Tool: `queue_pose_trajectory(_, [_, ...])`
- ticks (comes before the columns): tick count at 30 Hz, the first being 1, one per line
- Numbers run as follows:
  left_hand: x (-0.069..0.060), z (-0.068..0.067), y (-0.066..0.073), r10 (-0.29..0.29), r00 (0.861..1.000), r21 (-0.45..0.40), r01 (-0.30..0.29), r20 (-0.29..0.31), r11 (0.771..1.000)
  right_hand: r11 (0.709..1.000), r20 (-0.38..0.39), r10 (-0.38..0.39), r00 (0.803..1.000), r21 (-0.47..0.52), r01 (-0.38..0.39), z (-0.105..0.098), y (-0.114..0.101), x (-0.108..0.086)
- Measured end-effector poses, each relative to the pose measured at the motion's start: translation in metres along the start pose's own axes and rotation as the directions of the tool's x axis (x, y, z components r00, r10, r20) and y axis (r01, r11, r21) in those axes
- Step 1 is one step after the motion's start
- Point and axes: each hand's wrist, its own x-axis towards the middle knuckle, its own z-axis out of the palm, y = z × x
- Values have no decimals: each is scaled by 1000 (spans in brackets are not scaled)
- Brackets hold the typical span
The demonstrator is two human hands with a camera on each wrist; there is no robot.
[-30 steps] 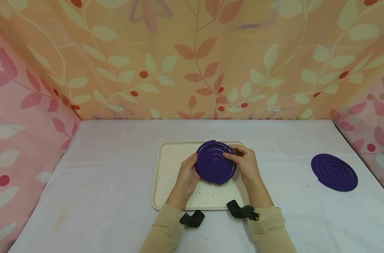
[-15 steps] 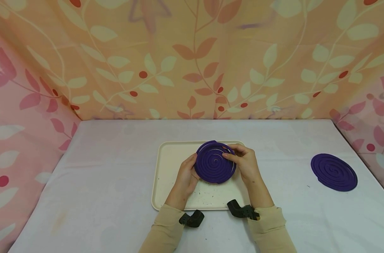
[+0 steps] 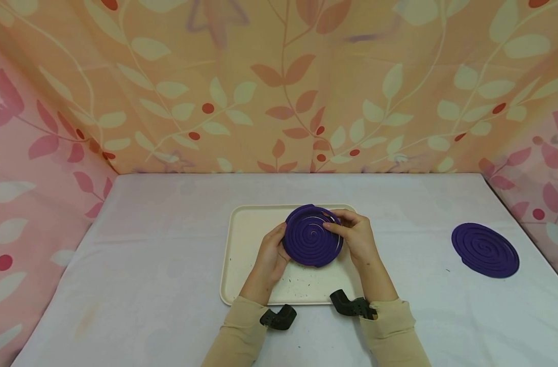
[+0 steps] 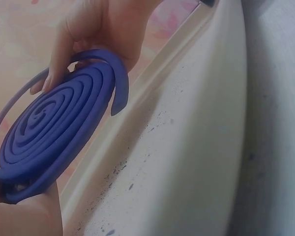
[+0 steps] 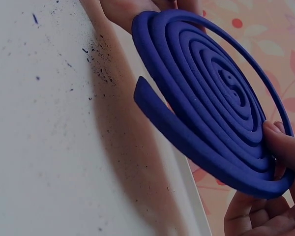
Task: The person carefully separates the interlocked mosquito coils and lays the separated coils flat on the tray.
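Both hands hold one purple spiral coil (image 3: 313, 237) between them, above the tray (image 3: 247, 244) and apart from it. The left hand (image 3: 273, 255) grips the coil at its left edge. The right hand (image 3: 359, 234) pinches the opposite side, its thumb (image 5: 284, 145) on the upper face and its other fingers curled behind the rim. The coil leans at a slant between the hands; near the right hand a narrow gap separates its outer strand from the inner rings, and in the right wrist view one loose end (image 5: 155, 108) stands away from the rest.

Below the hands, dark crumbs (image 5: 85, 50) are scattered over the cream tray, which sits on the white cloth of the table (image 3: 146, 255). A second purple coil (image 3: 486, 251) lies flat on that cloth, well to the right of the right hand. Behind each hand, at the cuff of a beige sleeve (image 3: 242, 331), is a black wrist mount (image 3: 279, 318). Beyond the hands hangs a leaf-patterned curtain (image 3: 283, 92).
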Motion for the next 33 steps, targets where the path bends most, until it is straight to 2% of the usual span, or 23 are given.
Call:
queue_pose_trajectory(18, [0, 0, 0, 2, 1000, -9, -2, -6, 1000, 1000, -5, 24, 1000, 2, -24, 0, 0, 0])
queue_pose_trajectory(24, [0, -1, 0, 10, 1000, -8, -10, 12, 1000, 1000, -8, 3, 1000, -4, -3, -1, 0, 0])
queue_pose_trajectory(33, [1, 0, 0, -2, 1000, -49, 2, -2, 999, 999, 16, -31, 999, 38, 31, -1, 0, -1])
